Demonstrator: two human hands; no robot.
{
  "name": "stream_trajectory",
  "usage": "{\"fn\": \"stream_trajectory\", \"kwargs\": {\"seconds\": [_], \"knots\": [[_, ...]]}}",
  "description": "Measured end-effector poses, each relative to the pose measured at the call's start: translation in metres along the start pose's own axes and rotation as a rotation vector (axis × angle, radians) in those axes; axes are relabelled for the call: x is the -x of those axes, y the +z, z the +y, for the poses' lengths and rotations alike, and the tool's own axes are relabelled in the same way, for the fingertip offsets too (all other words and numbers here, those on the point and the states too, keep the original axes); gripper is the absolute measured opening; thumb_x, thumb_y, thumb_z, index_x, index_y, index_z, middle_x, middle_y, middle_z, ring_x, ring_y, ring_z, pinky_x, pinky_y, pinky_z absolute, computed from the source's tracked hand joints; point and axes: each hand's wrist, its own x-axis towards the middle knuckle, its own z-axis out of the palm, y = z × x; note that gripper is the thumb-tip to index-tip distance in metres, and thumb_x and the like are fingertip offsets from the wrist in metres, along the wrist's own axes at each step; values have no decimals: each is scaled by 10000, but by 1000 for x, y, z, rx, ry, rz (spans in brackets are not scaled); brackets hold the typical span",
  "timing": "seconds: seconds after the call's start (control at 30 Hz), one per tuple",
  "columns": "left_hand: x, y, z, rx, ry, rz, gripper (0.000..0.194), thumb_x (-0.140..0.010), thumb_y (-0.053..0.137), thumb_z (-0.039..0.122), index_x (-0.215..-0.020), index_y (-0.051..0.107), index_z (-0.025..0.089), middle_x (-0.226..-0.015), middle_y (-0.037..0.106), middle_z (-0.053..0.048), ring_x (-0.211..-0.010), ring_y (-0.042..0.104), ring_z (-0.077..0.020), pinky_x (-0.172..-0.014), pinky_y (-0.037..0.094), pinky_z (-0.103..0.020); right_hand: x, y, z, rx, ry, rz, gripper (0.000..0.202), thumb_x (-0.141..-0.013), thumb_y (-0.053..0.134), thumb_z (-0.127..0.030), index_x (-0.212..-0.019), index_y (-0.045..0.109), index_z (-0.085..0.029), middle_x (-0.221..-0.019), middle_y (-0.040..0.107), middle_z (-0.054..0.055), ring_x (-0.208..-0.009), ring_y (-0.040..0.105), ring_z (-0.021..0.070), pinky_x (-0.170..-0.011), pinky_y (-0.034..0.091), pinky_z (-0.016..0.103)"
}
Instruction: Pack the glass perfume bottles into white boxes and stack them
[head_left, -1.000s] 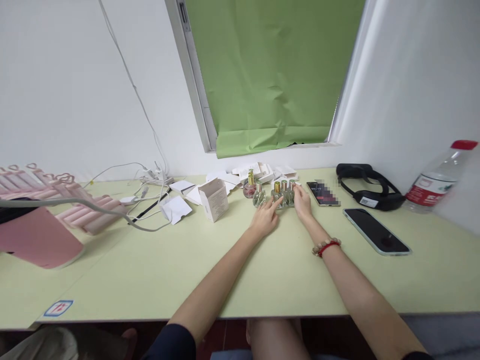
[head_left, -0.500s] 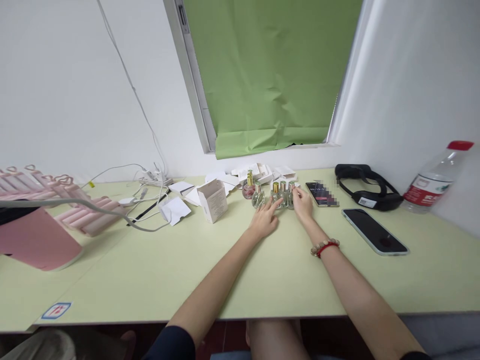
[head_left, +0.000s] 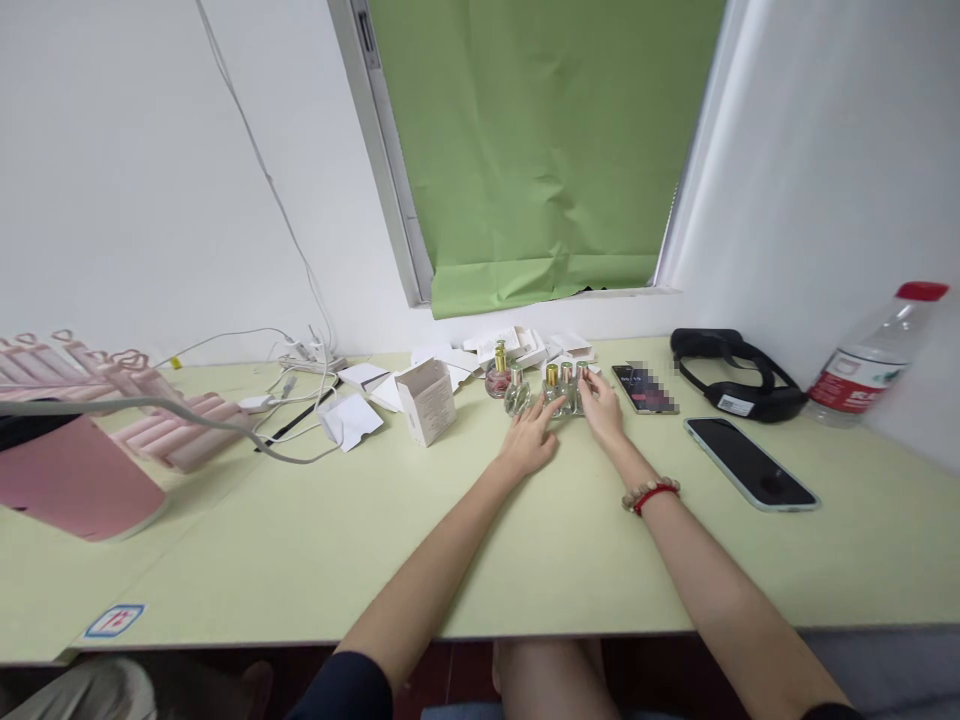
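Several small clear glass perfume bottles with gold and silvery caps stand close together near the back middle of the table. My left hand (head_left: 529, 440) rests at the front of the group, fingers spread, touching the gold-capped perfume bottle (head_left: 552, 376). Just left of its fingertips is a silver-capped round bottle (head_left: 517, 397). My right hand (head_left: 602, 408) has its fingers closed around the rightmost perfume bottle (head_left: 582, 371), which the hand partly hides. Behind the left hand's bottles stands a pinkish bottle (head_left: 496, 380) with a gold top.
An open white box (head_left: 426, 402) stands left of the bottles, with flattened cartons (head_left: 517, 343) behind. Two phones (head_left: 645, 388), a black headset (head_left: 739, 375) and a water bottle (head_left: 859, 365) are at right. Cables (head_left: 300, 400), pink tubes (head_left: 184, 430) and a pink container (head_left: 75, 480) are at left.
My right hand and the rightmost bottle have shifted very slightly left, closer to the other bottles. My left hand stays nearly still.
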Motion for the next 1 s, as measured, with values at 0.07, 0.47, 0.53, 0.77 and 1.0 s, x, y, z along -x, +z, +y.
{"fn": "stream_trajectory", "kwargs": {"seconds": [0.07,0.47,0.53,0.77,1.0], "knots": [[0,0,-1,0,-3,-3,667,-752,422,127,-1384,259,262,-1444,282,-107,-1291,324,-266,-1004,310,-450,0,1,1,-5,-1,5,409,-768,459,-405,-1079,627,-199,-1078,637,98,-980,565,259,-847,405,394],[-1,-7,3,-162,-70,276,366,-823,396,217,-1176,493,209,-1183,516,-100,-1097,464,-245,-913,355,-397,6,-3,-14,56,-204,267,334,-762,454,-299,-1054,578,-195,-1063,601,91,-1019,492,231,-875,386,381],[-2,-10,-1,-157,-197,440,332,-826,421,249,-1141,501,181,-1136,530,-115,-1079,465,-254,-900,359,-399,7,-3,-19,52,-278,349,278,-774,426,-261,-998,578,-192,-1024,600,85,-1001,491,222,-882,381,373],[-7,-6,-41,303,-497,420,343,-743,588,326,-1050,553,180,-882,649,-57,-758,592,-192,-750,446,-326,18,5,-36,162,-562,151,238,-803,385,-204,-950,572,-205,-938,615,64,-934,508,221,-878,373,383],[-2,-4,-47,449,-503,430,341,-795,524,257,-1121,535,158,-978,658,-63,-744,604,-157,-755,465,-303,28,11,-45,178,-651,-107,317,-830,347,-160,-1068,551,-202,-964,627,49,-936,542,185,-869,405,331]]}}
